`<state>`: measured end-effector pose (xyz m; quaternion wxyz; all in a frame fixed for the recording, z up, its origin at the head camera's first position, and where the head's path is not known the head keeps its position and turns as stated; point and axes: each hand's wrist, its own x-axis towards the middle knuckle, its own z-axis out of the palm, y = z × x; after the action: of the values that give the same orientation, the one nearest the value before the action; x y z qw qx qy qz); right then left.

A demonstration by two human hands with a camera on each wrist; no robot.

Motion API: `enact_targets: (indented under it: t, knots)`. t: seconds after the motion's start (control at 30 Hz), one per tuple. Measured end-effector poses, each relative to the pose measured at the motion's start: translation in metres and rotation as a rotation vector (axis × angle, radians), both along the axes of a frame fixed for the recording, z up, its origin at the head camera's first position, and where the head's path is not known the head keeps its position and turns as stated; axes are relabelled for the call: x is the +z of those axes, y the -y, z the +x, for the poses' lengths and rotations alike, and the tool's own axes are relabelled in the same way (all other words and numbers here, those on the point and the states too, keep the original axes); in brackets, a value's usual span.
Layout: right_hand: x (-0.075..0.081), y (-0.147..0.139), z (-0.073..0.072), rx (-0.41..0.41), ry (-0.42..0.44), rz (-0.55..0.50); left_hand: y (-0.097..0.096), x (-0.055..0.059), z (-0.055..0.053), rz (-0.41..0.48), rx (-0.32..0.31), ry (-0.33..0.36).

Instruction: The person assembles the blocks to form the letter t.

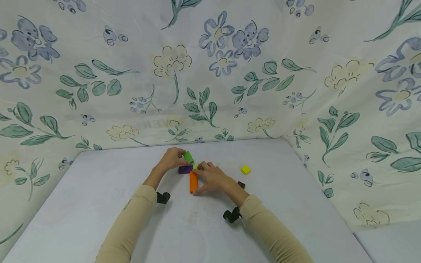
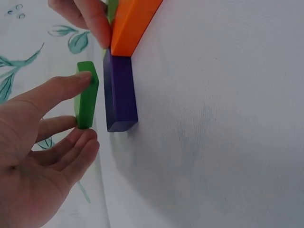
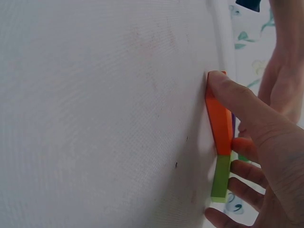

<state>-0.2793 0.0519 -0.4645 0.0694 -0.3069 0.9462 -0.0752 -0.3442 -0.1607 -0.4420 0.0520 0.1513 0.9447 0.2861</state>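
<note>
My left hand (image 1: pixel 171 159) pinches a green block (image 1: pixel 188 157) between thumb and fingers. In the left wrist view that green block (image 2: pixel 86 97) is held beside a purple block (image 2: pixel 119 92). With my right hand (image 1: pixel 214 178) I grip an orange block (image 1: pixel 194 183), thumb at its near end and index finger at the far end. The right wrist view shows the orange block (image 3: pixel 219 118) meeting a light green block (image 3: pixel 221 179), with other fingertips against the light green one. The purple block (image 1: pixel 185 170) lies left of this junction, touching the orange block's end.
A yellow block (image 1: pixel 245 170) lies to the right on the white table (image 1: pixel 283 204). A dark brown block (image 1: pixel 241 185) is partly hidden behind my right wrist. Floral cloth (image 1: pixel 204 80) hangs along the table's back and right side. Black wrist devices (image 1: pixel 232 215) sit under both forearms.
</note>
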Motion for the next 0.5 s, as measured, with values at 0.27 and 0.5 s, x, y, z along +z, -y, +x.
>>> enact_targets:
  t: [0.27, 0.5]
  knots:
    - [0.0002, 0.0014, 0.0011, -0.004, -0.004, 0.015, 0.0005, -0.0049, -0.002, 0.032, -0.005, 0.017]
    - [0.0021, 0.0015, 0.002, -0.006, 0.002, 0.018, -0.0003, -0.0046, -0.004, 0.041, -0.016, 0.038]
